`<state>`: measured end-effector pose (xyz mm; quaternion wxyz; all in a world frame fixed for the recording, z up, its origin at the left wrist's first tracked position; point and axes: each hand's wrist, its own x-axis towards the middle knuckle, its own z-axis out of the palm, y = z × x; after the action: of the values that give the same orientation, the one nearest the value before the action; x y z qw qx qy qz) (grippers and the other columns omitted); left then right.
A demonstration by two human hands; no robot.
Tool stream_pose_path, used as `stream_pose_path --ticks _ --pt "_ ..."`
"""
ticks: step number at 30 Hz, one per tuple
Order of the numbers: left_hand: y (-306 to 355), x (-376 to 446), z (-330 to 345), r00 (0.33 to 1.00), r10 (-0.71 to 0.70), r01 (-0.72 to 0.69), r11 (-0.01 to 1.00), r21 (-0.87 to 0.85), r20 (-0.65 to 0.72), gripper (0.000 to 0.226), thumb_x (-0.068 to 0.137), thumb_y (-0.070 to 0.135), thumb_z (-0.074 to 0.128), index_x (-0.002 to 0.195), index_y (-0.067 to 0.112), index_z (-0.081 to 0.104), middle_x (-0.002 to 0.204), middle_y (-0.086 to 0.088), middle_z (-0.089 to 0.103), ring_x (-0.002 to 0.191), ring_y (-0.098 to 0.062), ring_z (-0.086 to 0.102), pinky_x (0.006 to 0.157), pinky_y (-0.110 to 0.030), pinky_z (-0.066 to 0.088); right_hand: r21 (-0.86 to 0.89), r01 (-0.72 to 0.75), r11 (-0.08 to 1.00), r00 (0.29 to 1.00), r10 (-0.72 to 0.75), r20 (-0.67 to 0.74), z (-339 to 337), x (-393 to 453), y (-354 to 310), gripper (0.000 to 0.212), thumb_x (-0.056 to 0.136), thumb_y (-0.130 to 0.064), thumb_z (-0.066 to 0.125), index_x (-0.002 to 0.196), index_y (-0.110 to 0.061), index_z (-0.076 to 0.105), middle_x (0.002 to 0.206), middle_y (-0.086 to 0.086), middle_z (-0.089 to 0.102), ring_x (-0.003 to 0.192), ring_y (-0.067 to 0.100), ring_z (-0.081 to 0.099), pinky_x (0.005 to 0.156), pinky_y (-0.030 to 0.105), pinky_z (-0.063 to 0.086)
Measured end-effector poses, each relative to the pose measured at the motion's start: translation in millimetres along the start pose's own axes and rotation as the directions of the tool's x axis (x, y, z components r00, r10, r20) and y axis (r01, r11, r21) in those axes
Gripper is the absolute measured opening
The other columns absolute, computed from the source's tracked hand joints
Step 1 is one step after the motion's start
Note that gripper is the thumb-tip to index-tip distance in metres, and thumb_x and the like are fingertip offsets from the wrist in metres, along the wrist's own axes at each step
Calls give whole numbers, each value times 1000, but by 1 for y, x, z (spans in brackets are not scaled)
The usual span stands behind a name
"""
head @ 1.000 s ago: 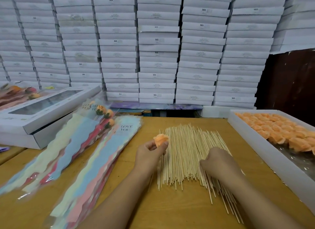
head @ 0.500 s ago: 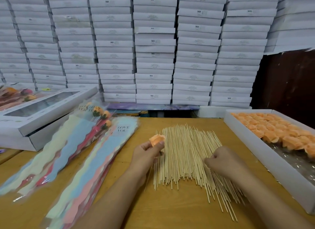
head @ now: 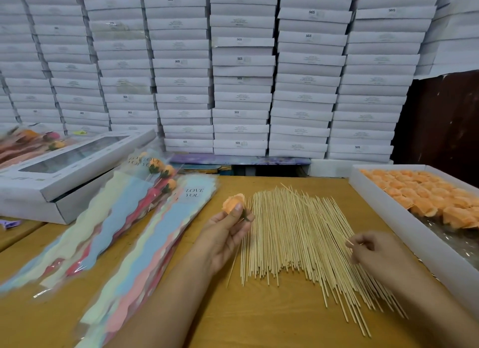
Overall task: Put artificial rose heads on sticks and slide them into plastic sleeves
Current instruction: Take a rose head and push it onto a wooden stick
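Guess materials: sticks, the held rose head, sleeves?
Sticks: likely bamboo or wood, pale, matte, thin and straight. Rose head in the left hand: orange layered petals, soft matte look, perhaps foam or fabric. Sleeves: clear glossy plastic film, glare streaks, over pastel printed inserts.

- The tray [head: 388,213] of rose heads at 3 o'clock ran off the right edge; its near end was cut off too.
- The sleeves [head: 145,246] at 8 o'clock were blurred and ran off the bottom and left edges.
- The print on the stacked boxes [head: 241,62] at 12 o'clock was too small to read.
- The right hand [head: 373,249] pinched a stick [head: 350,242] whose length was hidden behind the fingers, only the tip showing.
- The left hand [head: 225,233] covered the lower part of the rose head [head: 233,202].
- The roses [head: 31,140] at 10 o'clock were blurred and cut by the left edge.
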<state>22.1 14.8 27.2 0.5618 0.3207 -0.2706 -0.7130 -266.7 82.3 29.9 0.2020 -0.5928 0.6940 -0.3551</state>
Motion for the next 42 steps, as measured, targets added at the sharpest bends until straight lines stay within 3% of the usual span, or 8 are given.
stream_pose_path --ticks 4,8,12,15,18,24,35,42 --pt "4 2 -6 1000 -5 5 999 -39 -15 44 75 16 74 113 -5 65 96 -22 74 77 -22 76 71 -30 61 41 94 995 995 -95 20 -4 -10 5 21 96 -13 59 97 -33 68 65 -3 72 40 5 43 51 27 37" --pt "5 3 -7 999 0 -2 999 -44 -39 40 74 22 73 105 -2 67 87 -20 75 66 -18 74 62 -27 62 68 131 989 990 -134 39 -6 -17 6 28 97 -11 60 101 -37 69 71 -8 74 66 26 67 64 31 46" --pt "7 2 -5 998 17 -23 996 -91 -65 39 73 20 73 103 -4 66 84 -20 74 63 -17 74 59 -25 61 71 195 978 980 -196 14 -4 -21 7 41 94 -4 64 88 -44 69 74 -15 74 47 4 56 50 15 41" --pt "7 2 -4 997 30 -37 994 -98 -77 36 73 20 73 101 -2 67 84 -19 74 62 -16 73 62 -26 60 2 195 981 979 -194 67 -1 -23 7 40 94 -8 64 89 -48 67 73 -20 74 75 29 71 62 30 50" --pt "7 2 -2 996 36 -44 994 -101 -81 34 72 19 72 98 -1 66 82 -18 75 61 -16 73 64 -26 59 -23 191 981 977 -188 102 1 -23 9 37 95 -10 63 93 -47 66 75 -23 73 88 34 71 74 38 55" --pt "7 0 -2 996 34 -42 995 -89 -88 33 73 20 73 98 -1 67 84 -19 75 61 -15 73 66 -26 59 -2 191 982 979 -190 78 1 -17 15 38 96 -11 62 92 -48 65 76 -24 73 41 4 46 42 14 35" --pt "3 2 -4 998 13 -17 998 -63 -58 31 74 19 73 96 -2 69 87 -19 75 65 -17 74 64 -26 62 -60 195 979 977 -188 104 2 -21 12 27 95 -14 63 97 -39 70 74 -26 72 62 11 67 57 21 50" --pt "2 4 -4 999 -7 5 998 -67 -36 34 76 17 72 103 -4 68 91 -21 75 70 -20 75 64 -27 63 -62 184 981 983 -182 37 5 -21 11 18 85 -23 76 71 -32 69 74 -18 69 60 3 59 51 22 42"
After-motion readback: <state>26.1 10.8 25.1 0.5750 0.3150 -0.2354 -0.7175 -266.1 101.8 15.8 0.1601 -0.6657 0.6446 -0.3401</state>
